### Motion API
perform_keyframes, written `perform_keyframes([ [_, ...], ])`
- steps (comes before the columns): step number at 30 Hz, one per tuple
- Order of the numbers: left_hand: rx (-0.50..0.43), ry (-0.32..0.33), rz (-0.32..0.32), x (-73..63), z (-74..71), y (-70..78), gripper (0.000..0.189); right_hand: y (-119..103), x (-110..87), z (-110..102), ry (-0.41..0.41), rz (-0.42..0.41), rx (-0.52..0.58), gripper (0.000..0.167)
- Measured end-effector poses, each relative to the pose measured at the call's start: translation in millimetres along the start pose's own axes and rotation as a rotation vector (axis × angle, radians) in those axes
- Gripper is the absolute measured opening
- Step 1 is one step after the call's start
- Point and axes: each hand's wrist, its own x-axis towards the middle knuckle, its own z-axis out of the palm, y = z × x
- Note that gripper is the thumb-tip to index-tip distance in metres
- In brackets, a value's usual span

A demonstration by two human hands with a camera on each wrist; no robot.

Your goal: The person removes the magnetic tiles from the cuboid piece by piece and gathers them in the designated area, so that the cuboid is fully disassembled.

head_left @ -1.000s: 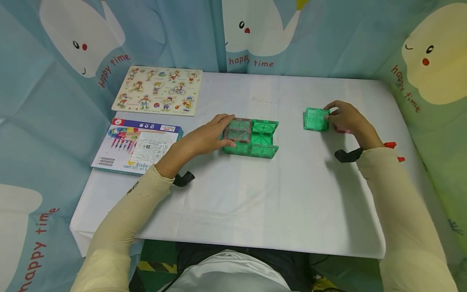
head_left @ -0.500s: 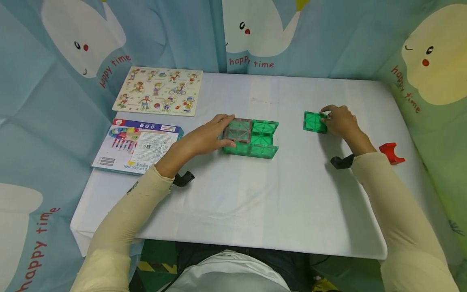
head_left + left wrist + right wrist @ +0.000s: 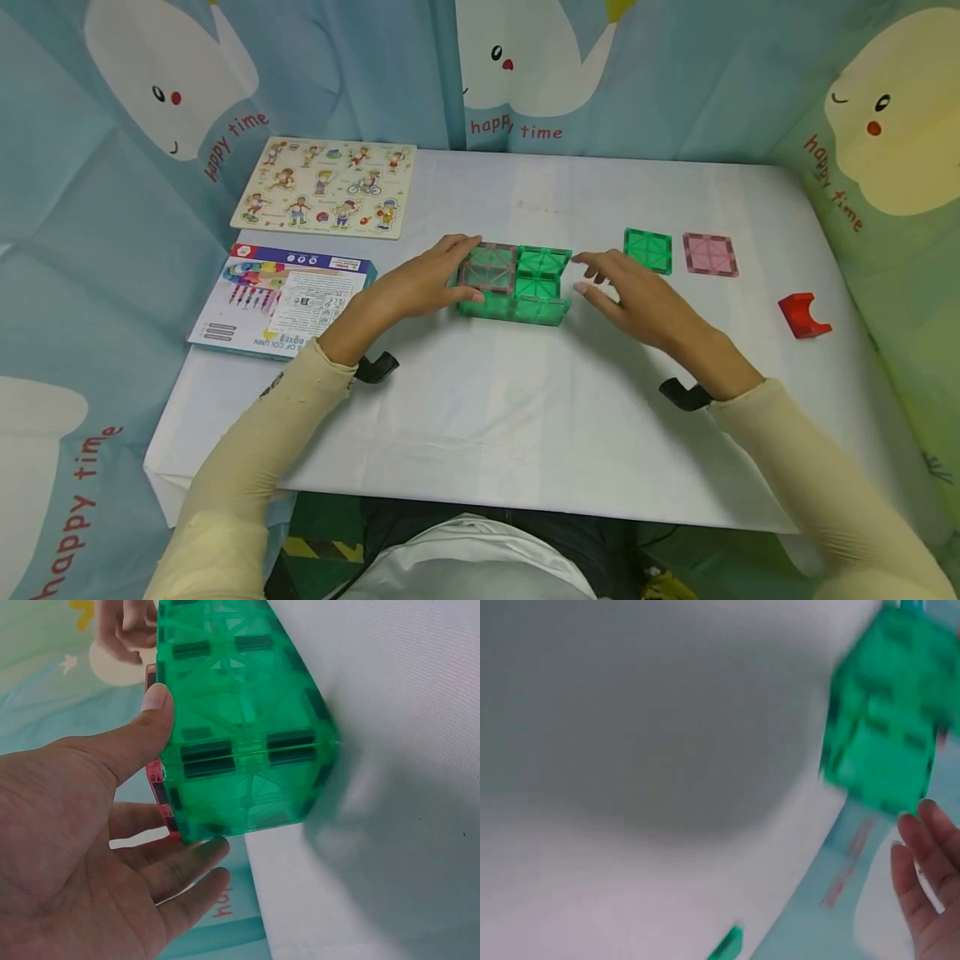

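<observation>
A box built of green magnetic tiles point(image 3: 514, 311) stands mid-table, with a pink tile point(image 3: 488, 267) over its left half and the right half uncovered on top. My left hand point(image 3: 416, 286) grips the box's left end; in the left wrist view the thumb point(image 3: 156, 701) lies on the near wall's upper edge and the fingers reach round the far side. Close to the box's right end is my right hand point(image 3: 637, 298), fingers spread and holding nothing. Behind it a green tile point(image 3: 648, 251) lies flat, beside a loose pink tile point(image 3: 711, 254).
A red notched block point(image 3: 805, 316) sits near the table's right edge. At the left are a picture puzzle board point(image 3: 326, 187) and a printed flat box point(image 3: 281, 300). A patterned curtain point(image 3: 420, 75) hangs behind the white table point(image 3: 480, 417).
The right hand lowered a green tile and let go of it next to the loose pink one, then moved left to the box. My left hand stayed in place.
</observation>
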Motion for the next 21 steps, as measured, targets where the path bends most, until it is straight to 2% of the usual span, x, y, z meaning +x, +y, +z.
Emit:
perform_keyframes([
  [3,0.008,0.003,0.001,0.3,0.0,0.1,0.094,-12,-6.7,14,0.038,-0.207,-0.085,0.056],
  [6,0.016,0.007,0.003,0.6,0.0,0.1,0.094,-16,-9.6,23,0.072,-0.320,-0.126,0.063],
  [15,0.024,0.002,0.001,0.6,0.1,0.5,0.094,-20,-10.8,33,0.085,-0.349,-0.112,0.061],
  [21,0.031,0.002,0.006,0.6,0.2,0.2,0.094,-22,-12.7,34,0.091,-0.391,-0.155,0.066],
])
